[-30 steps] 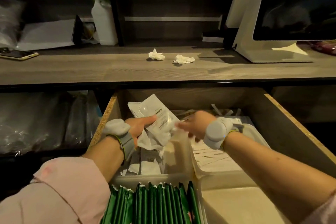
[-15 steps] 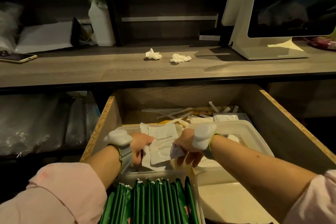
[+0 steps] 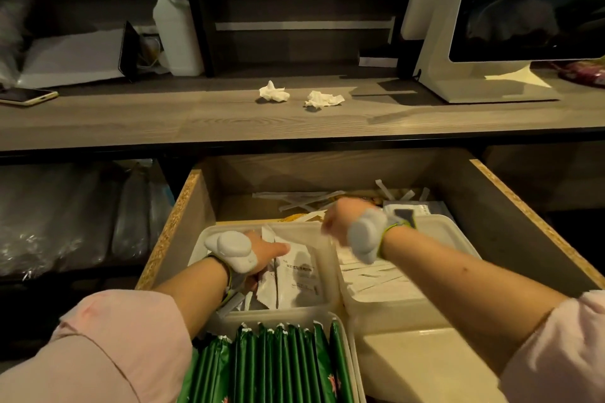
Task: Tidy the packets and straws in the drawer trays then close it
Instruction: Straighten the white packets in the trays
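Observation:
The wooden drawer [image 3: 530, 219] stands pulled out. In its left white tray [image 3: 229, 230] lie white packets [image 3: 301, 271]; my left hand [image 3: 262, 258] is down among them, thumb on top and fingers tucked under the stack. My right hand [image 3: 340, 222] hovers blurred over the divide between the trays, fingers curled, and I see nothing in it. The right tray [image 3: 438, 222] holds paper-wrapped straws [image 3: 376, 281]. More loose straws [image 3: 294, 203] lie scattered at the drawer's back. Green packets [image 3: 281, 366] stand in a row in the front tray.
A cream tray [image 3: 425, 363] sits front right in the drawer. The counter above carries two crumpled tissues [image 3: 274, 93], a phone [image 3: 27, 96], a white bottle [image 3: 176, 39] and a monitor stand [image 3: 491, 88]. Plastic-wrapped bundles [image 3: 65, 222] fill the shelf left of the drawer.
Both hands lowered the white packets into the left tray. My right hand then let go and rose toward the back of the drawer, while the left stayed on the stack.

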A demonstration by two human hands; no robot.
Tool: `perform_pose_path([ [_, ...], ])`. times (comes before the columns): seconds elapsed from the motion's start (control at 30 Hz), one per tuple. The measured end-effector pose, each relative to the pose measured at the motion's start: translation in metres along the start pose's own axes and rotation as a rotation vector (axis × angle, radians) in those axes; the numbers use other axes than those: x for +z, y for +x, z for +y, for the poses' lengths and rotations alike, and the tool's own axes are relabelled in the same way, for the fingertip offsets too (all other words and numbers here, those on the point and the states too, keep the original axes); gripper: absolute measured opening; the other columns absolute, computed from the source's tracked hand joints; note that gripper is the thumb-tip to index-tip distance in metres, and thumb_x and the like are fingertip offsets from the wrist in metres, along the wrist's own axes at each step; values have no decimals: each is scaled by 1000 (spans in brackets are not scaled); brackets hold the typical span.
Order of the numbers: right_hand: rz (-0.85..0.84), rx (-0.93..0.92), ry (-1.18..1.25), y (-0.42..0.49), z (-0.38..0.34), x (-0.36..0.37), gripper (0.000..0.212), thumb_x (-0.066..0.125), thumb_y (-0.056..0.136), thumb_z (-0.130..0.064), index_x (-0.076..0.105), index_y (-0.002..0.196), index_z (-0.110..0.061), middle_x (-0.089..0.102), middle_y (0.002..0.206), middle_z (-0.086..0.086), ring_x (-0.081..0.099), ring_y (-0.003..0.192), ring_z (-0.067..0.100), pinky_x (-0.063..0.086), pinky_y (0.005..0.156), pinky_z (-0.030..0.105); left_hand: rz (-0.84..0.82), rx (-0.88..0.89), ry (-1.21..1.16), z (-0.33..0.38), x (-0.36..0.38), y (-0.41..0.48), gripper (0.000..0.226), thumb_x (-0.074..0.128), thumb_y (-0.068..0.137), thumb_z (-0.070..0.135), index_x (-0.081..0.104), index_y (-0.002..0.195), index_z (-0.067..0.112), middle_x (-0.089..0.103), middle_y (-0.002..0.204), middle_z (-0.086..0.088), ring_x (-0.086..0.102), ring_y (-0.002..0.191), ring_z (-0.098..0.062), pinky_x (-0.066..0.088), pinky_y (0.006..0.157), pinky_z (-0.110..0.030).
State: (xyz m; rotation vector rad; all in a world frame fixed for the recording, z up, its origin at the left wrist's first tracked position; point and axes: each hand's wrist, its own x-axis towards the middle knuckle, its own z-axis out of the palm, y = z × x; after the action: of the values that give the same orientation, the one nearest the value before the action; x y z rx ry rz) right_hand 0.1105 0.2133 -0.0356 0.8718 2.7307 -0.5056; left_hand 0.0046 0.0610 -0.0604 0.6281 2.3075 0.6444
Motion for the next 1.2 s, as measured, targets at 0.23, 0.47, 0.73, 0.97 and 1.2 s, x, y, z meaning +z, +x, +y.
perform_pose_path([
  [0.23,48,294,-56,13,116,-31,29,52,94,-23,65,119,-19,63,123,9,59,102,26,46,95,32,178,302,-101,54,5,3,17,56,90,19,61,106,21,63,110,-2,56,88,-12,43,68,-19],
  [0.47,-1,295,-125,50,150,-21,41,54,94,-21,53,133,-7,51,139,16,47,129,33,37,107,40,17,350,200,92,54,21,40,48,90,17,59,123,36,55,135,2,58,116,-21,48,94,-26],
  [0.73,7,301,-34,68,161,-24,14,52,91,-17,61,80,-14,58,83,5,54,87,23,42,83,31,-39,304,61,92,52,32,34,45,94,8,68,117,19,62,128,-2,61,110,-19,45,72,-16],
  [0.97,321,186,-56,24,121,-69,20,54,90,-30,69,103,-25,66,101,5,60,89,26,50,79,32,-9,361,-161,88,39,24,33,54,92,16,61,124,18,63,119,0,55,98,-11,40,81,-22],
  [1.2,438,-68,841,-26,44,-76,4,60,91,-28,63,89,-25,67,81,-9,65,73,7,51,53,20,0,384,-460,89,11,-2,44,64,88,24,51,129,17,61,118,-1,59,103,-15,49,81,-26],
])
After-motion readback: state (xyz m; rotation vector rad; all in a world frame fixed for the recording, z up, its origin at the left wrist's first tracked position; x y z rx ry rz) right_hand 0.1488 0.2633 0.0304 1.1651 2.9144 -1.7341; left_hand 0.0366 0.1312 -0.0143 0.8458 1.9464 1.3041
